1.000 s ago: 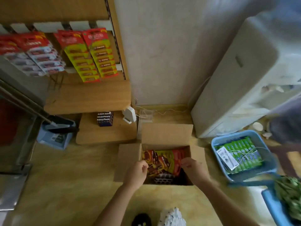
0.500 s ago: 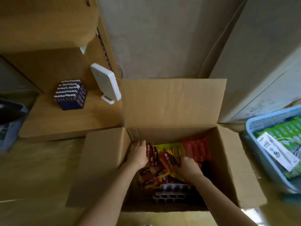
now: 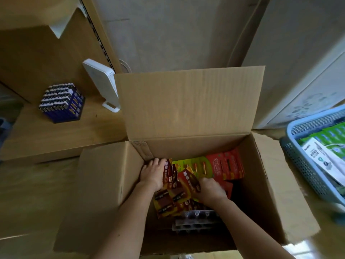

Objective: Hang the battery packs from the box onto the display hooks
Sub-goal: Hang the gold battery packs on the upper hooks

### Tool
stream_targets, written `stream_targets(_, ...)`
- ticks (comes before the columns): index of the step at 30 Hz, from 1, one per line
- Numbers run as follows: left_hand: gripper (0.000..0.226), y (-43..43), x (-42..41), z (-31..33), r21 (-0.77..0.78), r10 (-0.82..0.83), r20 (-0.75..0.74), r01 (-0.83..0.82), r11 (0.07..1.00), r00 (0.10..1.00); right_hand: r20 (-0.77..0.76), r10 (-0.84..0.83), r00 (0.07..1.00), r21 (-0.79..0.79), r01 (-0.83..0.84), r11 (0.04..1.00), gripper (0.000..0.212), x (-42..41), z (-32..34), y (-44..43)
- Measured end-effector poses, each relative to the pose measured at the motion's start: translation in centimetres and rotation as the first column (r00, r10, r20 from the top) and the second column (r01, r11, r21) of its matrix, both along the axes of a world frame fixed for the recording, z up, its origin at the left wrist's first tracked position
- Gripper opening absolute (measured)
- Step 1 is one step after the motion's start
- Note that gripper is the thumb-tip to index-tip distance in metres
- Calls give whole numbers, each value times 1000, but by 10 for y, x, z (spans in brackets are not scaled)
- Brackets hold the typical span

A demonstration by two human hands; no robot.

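Hands reach down into the open box (image 3: 186, 109), whose flaps are folded out on all sides. The left hand (image 3: 153, 174) lies against the box's left inner wall, its fingers curled round the edge of a few dark red packs (image 3: 169, 174) standing on end; that grip is closed on them. The right hand (image 3: 210, 189) presses down among the packs in the middle, fingers bent over a red-and-brown one, though whether it truly clamps it I cannot tell. More packs, red and green-yellow (image 3: 224, 167), lie loose toward the far right inside the box, with clear blister trays (image 3: 194, 221) nearer the person. On the shelf (image 3: 46, 135) to the left stand a block of blue batteries (image 3: 62, 101) and a white device (image 3: 101, 85). A blue basket (image 3: 302, 161) with green packs sits at right.
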State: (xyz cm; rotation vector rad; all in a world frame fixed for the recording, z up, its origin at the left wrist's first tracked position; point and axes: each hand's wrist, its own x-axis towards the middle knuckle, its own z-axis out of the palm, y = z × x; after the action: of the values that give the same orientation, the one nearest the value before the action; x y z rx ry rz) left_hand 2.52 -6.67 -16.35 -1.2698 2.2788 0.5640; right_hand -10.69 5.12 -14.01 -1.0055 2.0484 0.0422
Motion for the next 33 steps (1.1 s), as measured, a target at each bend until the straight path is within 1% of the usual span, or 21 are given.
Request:
stream_targets(1,90,0,0,0,-22,-12,6,12,1000,1000,5,1,1000,-9,-1,1000,32,-1,-1,1)
stream_targets(3,96,-1,0,1,-23,-38,35,38,999,999,27,-29,999,-45,30,999,31,-3,0,4)
stream_targets(5,109,0,2,1,27,-66,89,64,998,994,69,-95,993,-86,101,991,35,-8,2,6)
stream_targets(7,115,2,3,2,78,-90,146,79,994,985,122,-147,982,-126,162,979,37,-14,6,9)
stream_targets(9,116,4,3,5,83,-121,177,108,991,977,163,-172,972,-155,197,968,34,-20,9,10)
stream_targets(12,113,6,5,10,18,-185,207,185,983,961,207,-224,952,-248,272,930,31,-26,15,12)
stream_targets(14,99,7,6,17,-50,-233,219,250,967,947,260,-273,926,-295,345,891,25,-26,20,13)
stream_targets(16,66,8,2,25,-140,-287,210,319,937,935,324,-321,890,-322,423,847,13,-26,21,14)
stream_targets(18,27,8,-3,34,-191,-326,185,359,914,927,358,-340,870,-356,464,811,10,-24,23,14)
stream_targets(19,18,8,-4,39,-192,-335,178,367,910,925,367,-343,865,-376,475,796,10,-23,24,14)
stream_targets(21,19,6,-1,43,-142,-342,168,366,920,924,371,-340,864,-410,481,775,8,-21,26,13)
stream_targets(23,20,5,4,44,-59,-325,126,334,941,937,376,-344,860,-434,491,755,7,-23,27,13)
stream_targets(26,16,8,10,45,62,-330,53,327,943,942,389,-353,851,-475,513,715,8,-24,35,15)
stream_targets(29,9,10,16,50,196,-237,-60,244,950,970,394,-375,839,-494,537,684,15,-28,53,19)
stream_targets(31,8,10,18,63,198,-178,-135,203,959,975,415,-381,826,-491,556,671,15,-30,73,20)
stream_targets(33,7,12,23,89,187,-63,-263,115,976,963,419,-380,825,-492,558,669,14,-29,100,20)
